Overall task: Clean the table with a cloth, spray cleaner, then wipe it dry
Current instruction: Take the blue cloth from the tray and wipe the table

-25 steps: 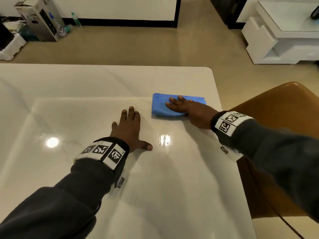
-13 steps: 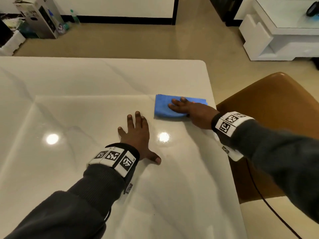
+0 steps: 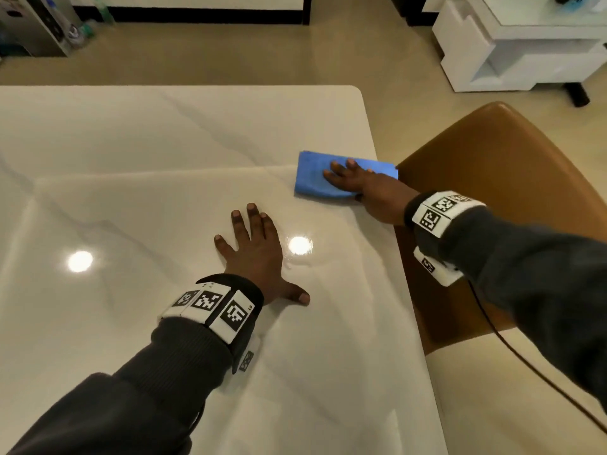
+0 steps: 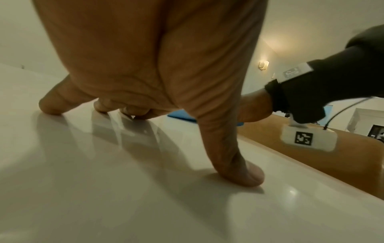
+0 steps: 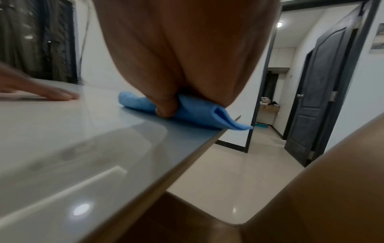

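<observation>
Here, from the head view, the right hand (image 3: 368,188) lies flat, fingers straight, pressing the folded blue cloth (image 3: 315,175) at the right edge of the white table (image 3: 164,133), with the cloth's far end reaching that edge beside the brown chair (image 3: 509,198). The left hand (image 3: 259,254) is spread wide on the table nearer the middle, holding nothing. The risk, as I judge it, is the cloth sliding past the edge and dropping toward the chair if the stroke carries on rightward. No spray bottle is visible on the table. The wrist bands carry square black-and-white code patterns; beside one on the left band small characters look like "L5", too small to be sure.

From the left wrist view, the fingertips (image 4: 50,106) and thumb bear on the glossy top, so a slip of the bracing hand on the slick surface seems possible.

From the right wrist view, a folded corner of the cloth overhangs the table edge (image 5: 220,133). No brand is readable anywhere.
</observation>
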